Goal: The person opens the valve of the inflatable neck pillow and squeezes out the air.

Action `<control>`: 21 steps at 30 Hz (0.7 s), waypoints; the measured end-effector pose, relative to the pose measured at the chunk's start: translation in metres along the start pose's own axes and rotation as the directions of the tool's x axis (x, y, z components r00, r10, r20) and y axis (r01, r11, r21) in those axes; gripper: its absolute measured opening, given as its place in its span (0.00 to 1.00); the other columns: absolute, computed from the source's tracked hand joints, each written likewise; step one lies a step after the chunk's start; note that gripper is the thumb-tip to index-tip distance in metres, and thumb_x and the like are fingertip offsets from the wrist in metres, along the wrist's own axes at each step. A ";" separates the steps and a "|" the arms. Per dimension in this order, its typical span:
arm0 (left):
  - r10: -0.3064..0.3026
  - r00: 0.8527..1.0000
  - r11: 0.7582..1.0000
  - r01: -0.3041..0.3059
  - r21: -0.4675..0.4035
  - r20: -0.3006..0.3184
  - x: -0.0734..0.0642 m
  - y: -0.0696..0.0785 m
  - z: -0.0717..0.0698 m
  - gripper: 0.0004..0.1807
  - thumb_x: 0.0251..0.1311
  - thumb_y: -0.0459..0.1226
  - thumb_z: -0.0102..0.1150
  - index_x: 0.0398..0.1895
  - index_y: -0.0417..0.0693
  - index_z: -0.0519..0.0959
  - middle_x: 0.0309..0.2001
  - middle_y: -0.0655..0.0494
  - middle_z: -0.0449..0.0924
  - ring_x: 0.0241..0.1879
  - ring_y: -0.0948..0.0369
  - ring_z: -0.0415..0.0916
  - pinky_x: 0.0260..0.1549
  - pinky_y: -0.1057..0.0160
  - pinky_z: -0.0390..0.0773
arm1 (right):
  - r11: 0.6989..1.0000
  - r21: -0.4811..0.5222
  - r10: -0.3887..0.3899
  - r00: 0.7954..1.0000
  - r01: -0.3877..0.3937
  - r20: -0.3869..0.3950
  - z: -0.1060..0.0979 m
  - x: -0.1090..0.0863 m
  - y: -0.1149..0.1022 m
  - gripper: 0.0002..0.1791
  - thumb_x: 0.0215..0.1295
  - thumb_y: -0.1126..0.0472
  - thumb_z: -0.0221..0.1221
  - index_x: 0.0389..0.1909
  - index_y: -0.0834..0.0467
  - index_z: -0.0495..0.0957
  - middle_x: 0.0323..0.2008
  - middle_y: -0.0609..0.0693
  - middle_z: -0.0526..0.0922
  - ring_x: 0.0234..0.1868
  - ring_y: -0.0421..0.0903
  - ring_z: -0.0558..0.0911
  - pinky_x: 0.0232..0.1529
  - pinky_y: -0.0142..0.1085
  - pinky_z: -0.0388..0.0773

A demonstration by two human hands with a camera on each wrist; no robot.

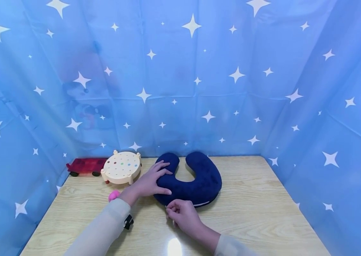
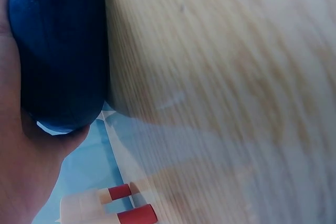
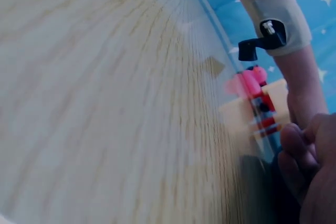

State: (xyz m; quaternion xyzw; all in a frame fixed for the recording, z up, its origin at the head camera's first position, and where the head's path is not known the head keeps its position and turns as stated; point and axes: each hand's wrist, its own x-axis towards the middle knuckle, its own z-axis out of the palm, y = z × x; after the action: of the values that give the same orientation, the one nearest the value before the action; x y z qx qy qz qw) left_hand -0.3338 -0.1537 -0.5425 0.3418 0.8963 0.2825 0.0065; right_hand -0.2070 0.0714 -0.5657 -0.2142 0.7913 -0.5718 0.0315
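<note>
1 neck pillow (image 1: 204,188), 2 hands (left hand (image 1: 150,182), right hand (image 1: 185,216)), 1 cream stand (image 1: 121,166), 1 red cart (image 1: 85,166), 1 pink toy (image 1: 113,195).
Neck pillow at left hand's 3 o'clock, fingers curled over its side; right hand's 12, thumb and finger pinching its near edge.

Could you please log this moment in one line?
left hand: rests on neck pillow | right hand: pinches pillow's near edge | left of pillow: cream stool, pink object
</note>
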 end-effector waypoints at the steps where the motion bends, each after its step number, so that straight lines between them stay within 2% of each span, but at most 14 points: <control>1: -0.002 1.000 1.000 0.002 0.002 0.003 0.000 0.000 0.000 0.40 0.61 0.66 0.77 0.72 0.61 0.80 0.88 0.57 0.55 0.89 0.48 0.38 0.80 0.33 0.56 | 1.000 -0.002 0.004 1.000 -0.004 -0.002 0.001 0.000 0.000 0.03 0.74 0.70 0.67 0.39 0.67 0.87 0.27 0.55 0.90 0.15 0.37 0.80 0.18 0.28 0.76; 13: 0.004 1.000 1.000 -0.004 -0.004 -0.007 0.000 0.000 -0.001 0.39 0.61 0.65 0.77 0.71 0.60 0.81 0.88 0.56 0.55 0.89 0.46 0.40 0.80 0.32 0.56 | 1.000 -0.015 0.010 0.999 -0.010 -0.033 0.012 0.005 -0.001 0.02 0.73 0.72 0.66 0.38 0.66 0.86 0.27 0.54 0.90 0.15 0.34 0.78 0.17 0.29 0.77; 21: 0.015 1.000 1.000 -0.015 0.007 -0.014 0.000 -0.003 0.002 0.39 0.62 0.66 0.76 0.71 0.59 0.81 0.88 0.54 0.56 0.89 0.46 0.40 0.80 0.32 0.57 | 1.000 -0.030 0.008 0.997 -0.011 -0.082 0.024 0.008 -0.001 0.03 0.73 0.71 0.66 0.37 0.64 0.86 0.26 0.52 0.90 0.13 0.31 0.77 0.17 0.31 0.79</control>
State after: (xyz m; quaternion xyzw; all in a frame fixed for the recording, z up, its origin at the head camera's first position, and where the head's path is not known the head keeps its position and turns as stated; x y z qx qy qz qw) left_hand -0.3351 -0.1548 -0.5453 0.3465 0.8947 0.2817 -0.0030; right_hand -0.2071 0.0469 -0.5716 -0.1874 0.8014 -0.5680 -0.0013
